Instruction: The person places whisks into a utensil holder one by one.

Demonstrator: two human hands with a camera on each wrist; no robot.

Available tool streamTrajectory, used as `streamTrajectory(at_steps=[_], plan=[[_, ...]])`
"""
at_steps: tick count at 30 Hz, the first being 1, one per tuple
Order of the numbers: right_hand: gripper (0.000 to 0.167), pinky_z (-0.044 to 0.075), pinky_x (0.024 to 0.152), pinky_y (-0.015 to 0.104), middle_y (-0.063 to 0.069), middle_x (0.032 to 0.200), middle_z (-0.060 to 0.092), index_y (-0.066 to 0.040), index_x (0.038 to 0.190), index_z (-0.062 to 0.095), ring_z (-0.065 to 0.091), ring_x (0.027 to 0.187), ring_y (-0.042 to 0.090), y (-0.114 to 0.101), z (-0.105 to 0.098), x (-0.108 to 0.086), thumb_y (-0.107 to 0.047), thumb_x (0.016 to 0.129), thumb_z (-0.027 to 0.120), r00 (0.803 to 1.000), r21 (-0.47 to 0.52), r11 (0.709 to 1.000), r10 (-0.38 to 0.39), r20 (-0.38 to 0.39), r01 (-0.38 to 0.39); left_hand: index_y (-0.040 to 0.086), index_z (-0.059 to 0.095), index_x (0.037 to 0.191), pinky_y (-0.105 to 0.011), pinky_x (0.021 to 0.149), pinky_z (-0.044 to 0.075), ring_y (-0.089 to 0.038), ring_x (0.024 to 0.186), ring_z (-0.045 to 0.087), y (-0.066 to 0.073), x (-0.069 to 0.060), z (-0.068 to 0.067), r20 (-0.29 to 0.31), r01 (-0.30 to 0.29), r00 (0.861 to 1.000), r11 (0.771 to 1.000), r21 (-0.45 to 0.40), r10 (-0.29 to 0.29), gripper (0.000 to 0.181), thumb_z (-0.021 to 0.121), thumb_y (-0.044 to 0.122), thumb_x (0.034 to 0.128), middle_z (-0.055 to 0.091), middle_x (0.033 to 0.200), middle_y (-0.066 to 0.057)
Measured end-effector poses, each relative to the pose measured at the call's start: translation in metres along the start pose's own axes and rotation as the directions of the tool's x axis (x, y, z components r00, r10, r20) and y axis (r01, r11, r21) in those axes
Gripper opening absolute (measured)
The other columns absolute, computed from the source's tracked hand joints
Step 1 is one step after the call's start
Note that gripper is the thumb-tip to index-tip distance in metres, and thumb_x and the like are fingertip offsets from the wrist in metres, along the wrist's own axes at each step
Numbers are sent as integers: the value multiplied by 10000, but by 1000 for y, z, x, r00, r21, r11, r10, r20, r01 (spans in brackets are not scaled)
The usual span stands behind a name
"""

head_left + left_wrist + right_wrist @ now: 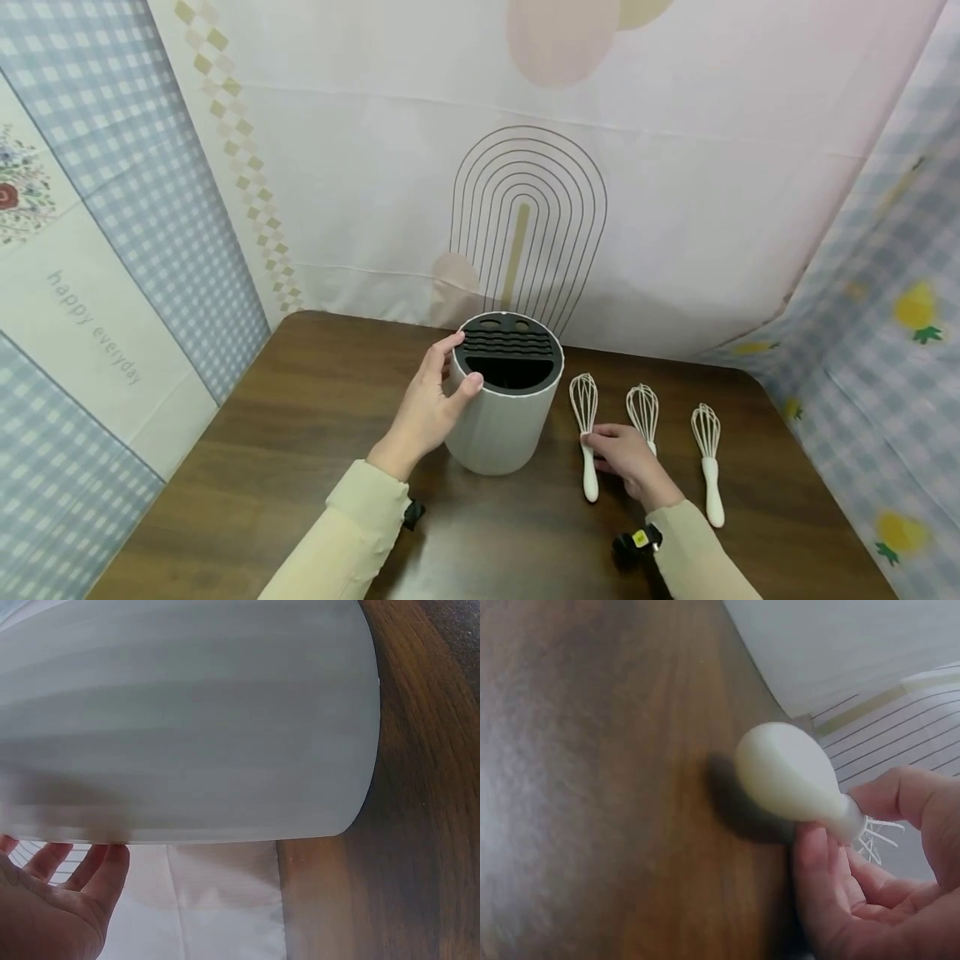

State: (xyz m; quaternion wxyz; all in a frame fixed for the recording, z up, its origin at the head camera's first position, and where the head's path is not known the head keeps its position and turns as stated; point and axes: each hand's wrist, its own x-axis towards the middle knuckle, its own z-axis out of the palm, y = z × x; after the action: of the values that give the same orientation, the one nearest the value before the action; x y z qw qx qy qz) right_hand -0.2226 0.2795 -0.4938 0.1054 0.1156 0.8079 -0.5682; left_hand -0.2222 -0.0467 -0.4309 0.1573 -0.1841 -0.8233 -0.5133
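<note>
A pale grey, ribbed utensil holder with a black slotted lid stands upright on the table. My left hand holds its left side near the top, the thumb at the front rim. In the left wrist view, fingertips touch the wall of the holder. Just right of the holder, my right hand pinches a white whisk where handle meets wires. The right wrist view shows the rounded end of this whisk close up, raised off the tabletop, with thumb and fingers around its neck.
A second whisk lies partly hidden behind my right hand. Farther right is a third whisk. The brown wooden table meets a patterned cloth at the back, with checked cloths on both sides.
</note>
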Motion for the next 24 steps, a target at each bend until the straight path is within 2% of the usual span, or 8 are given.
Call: streamTrajectory(at_steps=[4, 10, 13, 18, 24], plan=[[420, 532, 757, 335, 161, 1100, 607, 102, 1265, 533, 602, 884, 180, -7, -7, -4, -133, 924, 599, 999, 35, 999, -15, 37, 13, 313, 291, 1481, -425, 1024, 388, -211, 1230, 477, 1, 1, 0, -10, 5, 1000, 1000, 11, -5, 665, 538, 558, 914, 377, 1463, -27], [492, 521, 791, 310, 171, 1179, 567, 88, 1357, 434, 595, 925, 175, -33, -24, -21, -167, 961, 576, 993, 119, 988, -104, 61, 96, 329, 282, 1483, -406, 1022, 392, -196, 1231, 475, 2, 1, 1, -1, 14, 1000, 1000, 27, -14, 661, 515, 579, 917, 372, 1472, -9], [522, 519, 811, 308, 141, 1166, 586, 94, 1384, 371, 617, 924, 151, -47, -28, -29, -166, 975, 565, 984, 201, 967, -170, 59, 155, 329, 276, 1485, -426, 1021, 391, -201, 1228, 475, 1, 2, 2, 1, 10, 1000, 1000, 18, -10, 663, 505, 586, 918, 369, 1473, -14], [515, 523, 807, 310, 39, 1110, 603, 93, 1376, 337, 620, 928, 135, -68, -31, -42, -117, 970, 574, 958, 318, 913, -284, 41, 257, 346, 270, 1483, -418, 1017, 396, -201, 1219, 482, 2, 2, 2, 4, 20, 1000, 1000, 17, -20, 662, 498, 595, 914, 374, 1465, -24], [509, 524, 796, 298, 97, 1134, 546, 52, 1354, 323, 599, 958, 142, -85, -31, -52, -95, 954, 601, 934, 400, 854, -358, -10, 332, 336, 270, 1485, -425, 1003, 408, -195, 1192, 493, 2, 2, 1, 6, 15, 1000, 1000, 22, -15, 649, 489, 573, 922, 401, 1435, -41]])
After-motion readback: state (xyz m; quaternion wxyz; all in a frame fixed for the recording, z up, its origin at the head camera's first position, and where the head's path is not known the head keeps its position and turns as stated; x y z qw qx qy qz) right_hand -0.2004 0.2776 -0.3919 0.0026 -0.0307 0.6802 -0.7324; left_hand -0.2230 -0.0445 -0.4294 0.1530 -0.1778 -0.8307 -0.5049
